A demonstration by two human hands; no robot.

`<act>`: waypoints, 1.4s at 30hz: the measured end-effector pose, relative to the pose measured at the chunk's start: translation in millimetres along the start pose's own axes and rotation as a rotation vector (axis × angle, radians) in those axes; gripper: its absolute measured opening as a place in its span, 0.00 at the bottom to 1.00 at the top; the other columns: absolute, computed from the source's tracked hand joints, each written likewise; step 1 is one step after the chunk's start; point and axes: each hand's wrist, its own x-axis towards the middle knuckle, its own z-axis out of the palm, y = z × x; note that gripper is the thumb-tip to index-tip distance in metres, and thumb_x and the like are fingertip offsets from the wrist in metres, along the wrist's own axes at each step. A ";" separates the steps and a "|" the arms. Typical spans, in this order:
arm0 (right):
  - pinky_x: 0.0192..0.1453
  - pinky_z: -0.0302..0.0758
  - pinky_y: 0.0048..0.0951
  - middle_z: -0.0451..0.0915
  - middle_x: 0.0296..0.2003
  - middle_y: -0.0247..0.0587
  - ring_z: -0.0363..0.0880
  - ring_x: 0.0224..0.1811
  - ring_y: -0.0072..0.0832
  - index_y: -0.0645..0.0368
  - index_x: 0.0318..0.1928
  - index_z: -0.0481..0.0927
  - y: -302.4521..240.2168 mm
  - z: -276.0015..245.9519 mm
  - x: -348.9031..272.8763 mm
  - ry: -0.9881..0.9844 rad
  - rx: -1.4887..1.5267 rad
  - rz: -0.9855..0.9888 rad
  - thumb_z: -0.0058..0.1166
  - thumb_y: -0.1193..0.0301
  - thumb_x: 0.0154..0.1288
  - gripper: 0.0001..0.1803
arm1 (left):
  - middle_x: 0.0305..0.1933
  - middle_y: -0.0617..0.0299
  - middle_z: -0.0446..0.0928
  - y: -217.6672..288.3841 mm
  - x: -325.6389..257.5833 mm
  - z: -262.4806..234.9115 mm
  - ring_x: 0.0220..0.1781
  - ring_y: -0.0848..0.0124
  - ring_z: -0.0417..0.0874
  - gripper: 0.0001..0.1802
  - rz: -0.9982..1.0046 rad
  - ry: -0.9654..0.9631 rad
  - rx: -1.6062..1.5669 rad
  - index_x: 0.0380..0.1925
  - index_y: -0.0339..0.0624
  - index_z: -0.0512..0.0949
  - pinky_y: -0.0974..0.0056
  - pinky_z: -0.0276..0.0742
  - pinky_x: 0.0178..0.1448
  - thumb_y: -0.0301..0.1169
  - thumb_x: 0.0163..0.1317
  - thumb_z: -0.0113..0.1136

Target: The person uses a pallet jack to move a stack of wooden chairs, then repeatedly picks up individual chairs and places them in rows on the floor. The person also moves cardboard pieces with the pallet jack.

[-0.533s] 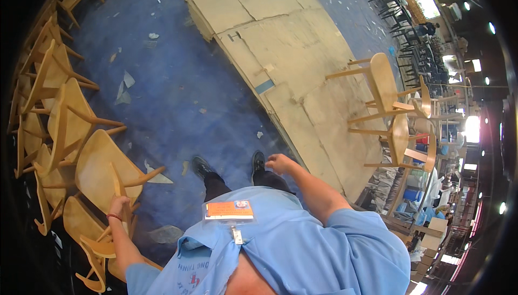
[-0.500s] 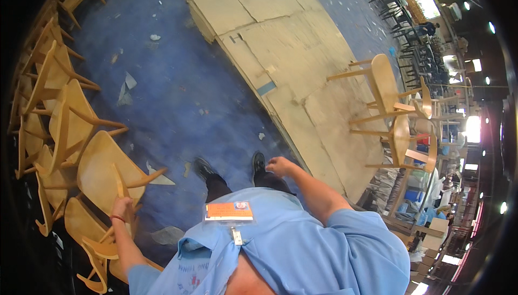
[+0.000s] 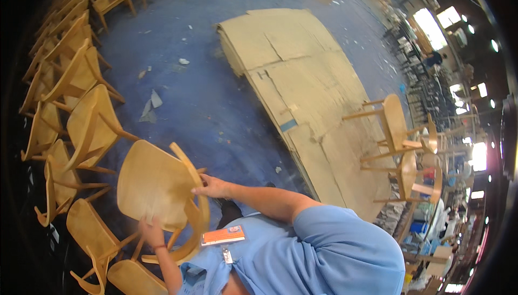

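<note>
A light wooden chair [image 3: 154, 179] with a curved back is tilted in front of me, slightly left of my body. My right hand [image 3: 213, 187] is closed round its frame, where the curved rail meets an upright. At the near edge of the seat, my left hand [image 3: 152, 233] grips the chair too, with its fingers slightly blurred. A red band circles the left wrist. Close beside it on the left stands another wooden chair [image 3: 91, 225], and a further wooden seat [image 3: 135, 279] shows below my left forearm.
Rows of similar chairs [image 3: 89, 122] line the left side. A large stack of tan sheets [image 3: 302, 74] lies on the blue floor [image 3: 194, 111], with two chairs [image 3: 396, 122] on its right end. Paper scraps [image 3: 151, 106] litter the floor. Cluttered shelving [image 3: 431, 225] stands at right.
The chair has come away from the left row toward my body and turned. My right hand has moved from beside my leg onto its frame. My view has shifted left.
</note>
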 end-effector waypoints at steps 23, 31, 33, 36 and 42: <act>0.44 0.77 0.38 0.75 0.43 0.48 0.77 0.45 0.36 0.66 0.58 0.64 -113.9 -164.6 -126.3 0.368 0.421 -0.099 0.58 0.69 0.52 0.32 | 0.17 0.67 0.68 102.3 -14.9 -37.4 0.18 0.72 0.70 0.09 -0.561 -0.109 -1.455 0.19 0.46 0.67 0.67 0.72 0.29 0.30 0.56 0.55; 0.29 0.76 0.31 0.76 0.27 0.42 0.78 0.27 0.32 0.64 0.38 0.72 -85.7 -391.7 -361.3 0.729 0.572 -0.367 0.57 0.67 0.54 0.15 | 0.18 0.64 0.71 447.9 -26.7 6.3 0.20 0.70 0.72 0.07 -0.140 -0.503 -1.380 0.22 0.45 0.70 0.64 0.74 0.28 0.30 0.57 0.56; 0.32 0.78 0.34 0.77 0.27 0.44 0.79 0.27 0.33 0.65 0.38 0.72 -70.2 -461.7 -397.3 0.824 0.708 -0.437 0.56 0.68 0.54 0.15 | 0.20 0.64 0.71 547.7 -39.7 35.7 0.19 0.71 0.72 0.06 -0.050 -0.613 -1.363 0.25 0.45 0.70 0.66 0.74 0.28 0.28 0.57 0.57; 0.35 0.80 0.37 0.76 0.27 0.46 0.79 0.27 0.37 0.63 0.42 0.71 -57.6 -569.5 -462.8 1.037 0.757 -0.547 0.56 0.67 0.56 0.16 | 0.19 0.68 0.67 680.4 -34.0 118.0 0.20 0.75 0.69 0.09 0.193 -1.057 -1.360 0.22 0.47 0.67 0.67 0.70 0.27 0.26 0.60 0.53; 0.48 0.72 0.35 0.73 0.38 0.44 0.73 0.41 0.32 0.66 0.51 0.69 -22.8 -690.8 -500.4 1.458 0.644 -0.551 0.56 0.59 0.59 0.26 | 0.32 0.62 0.75 867.7 -103.0 316.7 0.36 0.67 0.78 0.05 -0.095 -1.042 -1.351 0.33 0.45 0.72 0.60 0.76 0.38 0.33 0.63 0.52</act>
